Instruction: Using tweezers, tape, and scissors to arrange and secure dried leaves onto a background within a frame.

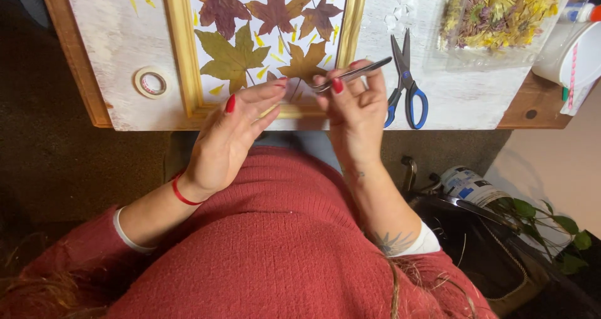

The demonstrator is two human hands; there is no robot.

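Tweezers [350, 75] sit in the right hand [357, 109], pinched between thumb and fingers near the tips, their rear end pointing toward the scissors [405, 81]. The hand is curled closed around them, just over the lower rail of the frame [184, 50]. The left hand [235, 128] is open, fingers straight and together, its fingertips meeting the tweezer points; whether a small bit is caught between the points I cannot tell. Under both hands lie pressed leaves [233, 57] in red, green and brown, with yellow petals [258, 40] scattered among them.

To do this well, I judge the grip should stay light, since dried pieces crumble. Keeping the wrists low and steady over the rail would help, as would holding the open palm beneath to catch anything that slips. A tape roll [151, 82] lies left of the frame, a bag of dried flowers [498, 9] far right.
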